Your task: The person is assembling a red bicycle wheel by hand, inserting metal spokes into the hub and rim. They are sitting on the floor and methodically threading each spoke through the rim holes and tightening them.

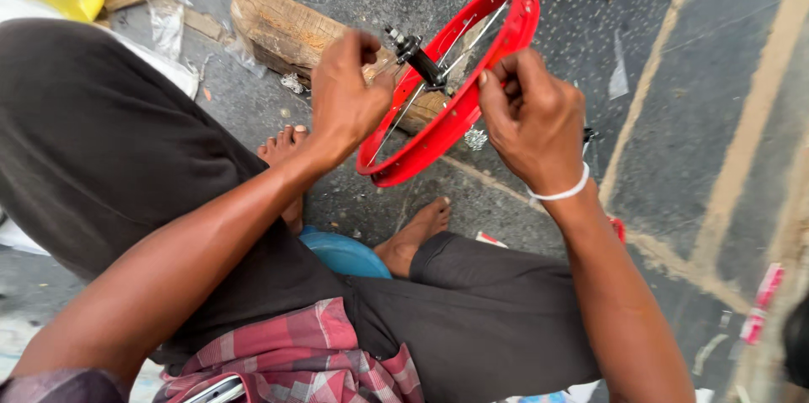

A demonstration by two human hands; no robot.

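Left hand (pixel 345 99) pinching a spoke (pixel 396 120) | right hand (pixel 531 120) gripping red rim (pixel 447 120) | rim tilted, long axis lower-left to upper-right

Red wheel rim (pixel 459 104), black hub (pixel 419 61), red-checked cloth (pixel 303 361)

Soft even daylight, faint shadows, sharp centre, slight wide-angle stretch and blur at edges
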